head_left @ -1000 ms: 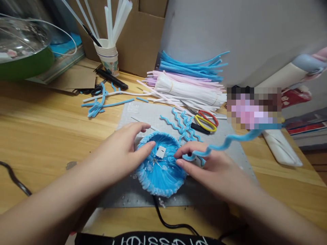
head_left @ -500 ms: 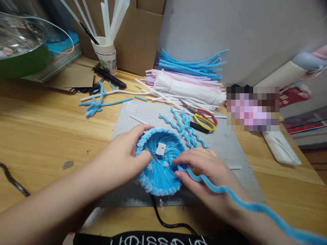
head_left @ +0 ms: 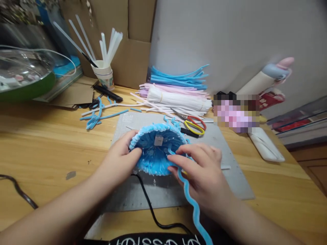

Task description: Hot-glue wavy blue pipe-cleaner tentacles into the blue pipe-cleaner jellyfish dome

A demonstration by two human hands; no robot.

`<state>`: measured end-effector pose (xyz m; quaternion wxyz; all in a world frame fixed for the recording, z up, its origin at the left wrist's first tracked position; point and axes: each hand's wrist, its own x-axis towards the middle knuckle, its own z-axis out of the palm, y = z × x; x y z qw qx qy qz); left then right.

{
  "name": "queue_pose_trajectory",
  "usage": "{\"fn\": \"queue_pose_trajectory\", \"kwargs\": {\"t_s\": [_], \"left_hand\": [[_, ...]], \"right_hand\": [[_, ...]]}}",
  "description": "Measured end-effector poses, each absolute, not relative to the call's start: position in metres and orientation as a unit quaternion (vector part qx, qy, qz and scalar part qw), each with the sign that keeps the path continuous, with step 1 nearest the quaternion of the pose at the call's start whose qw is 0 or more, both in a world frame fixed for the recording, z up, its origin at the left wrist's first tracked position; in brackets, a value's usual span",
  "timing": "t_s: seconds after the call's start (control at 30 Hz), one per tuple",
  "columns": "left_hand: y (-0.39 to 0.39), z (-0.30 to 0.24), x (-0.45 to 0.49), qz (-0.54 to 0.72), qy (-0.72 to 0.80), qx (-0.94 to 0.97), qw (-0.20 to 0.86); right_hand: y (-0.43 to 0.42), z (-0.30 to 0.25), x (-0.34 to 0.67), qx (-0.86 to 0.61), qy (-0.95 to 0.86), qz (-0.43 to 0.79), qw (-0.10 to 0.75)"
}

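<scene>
A blue bowl-shaped piece made of fuzzy pipe cleaners (head_left: 153,166) is tilted with its hollow side toward me. My left hand (head_left: 125,149) grips its left rim, the thumb inside and the fingers behind. Inside the hollow sits a small white square part (head_left: 158,140), and clear blobs show around it. In my right hand (head_left: 198,163), at the bowl's right side, a wavy blue pipe cleaner (head_left: 191,200) is pinched. One end of it reaches into the hollow; the long rest hangs down toward me. My right fingertips partly hide the bowl's right edge.
Behind the bowl, scissors with red and yellow handles (head_left: 195,125) lie on a grey cutting mat (head_left: 230,183). Bundles of white (head_left: 178,100) and blue pipe cleaners (head_left: 178,78) are stacked near the wall. A paper cup (head_left: 104,76) holds glue sticks. A black cable (head_left: 150,204) crosses the mat's front.
The bowl has tipped so its hollow appears flatter and more toward me. My right hand has turned, and the wavy pipe cleaner's tail has swung from the far right to hang downward.
</scene>
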<state>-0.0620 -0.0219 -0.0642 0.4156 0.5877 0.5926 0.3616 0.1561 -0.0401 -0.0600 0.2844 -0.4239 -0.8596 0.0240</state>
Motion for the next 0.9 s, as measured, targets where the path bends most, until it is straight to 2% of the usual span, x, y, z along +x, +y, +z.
{"fn": "queue_pose_trajectory", "kwargs": {"t_s": [0.17,0.33,0.43,0.67,0.8,0.9], "left_hand": [[-0.021,-0.046,-0.059,0.384,0.607,0.618,0.320],[-0.019,-0.012,-0.052,0.432,0.611,0.650,0.133],[-0.018,0.007,-0.045,0.472,0.592,0.652,0.044],[-0.009,0.026,-0.040,0.540,0.501,0.670,-0.087],[-0.003,0.026,-0.041,0.588,0.458,0.660,-0.096],[-0.002,0.028,-0.036,0.651,0.420,0.631,-0.047]], "right_hand": [[-0.044,-0.043,0.155,-0.419,-0.858,-0.037,0.295],[-0.033,-0.025,0.151,-0.423,-0.855,-0.052,0.296],[-0.025,-0.015,0.150,-0.415,-0.849,-0.039,0.324],[-0.025,0.002,0.156,-0.360,-0.805,-0.031,0.470],[-0.024,-0.006,0.159,-0.325,-0.742,-0.004,0.586],[-0.013,-0.014,0.159,-0.341,-0.651,0.047,0.677]]}}
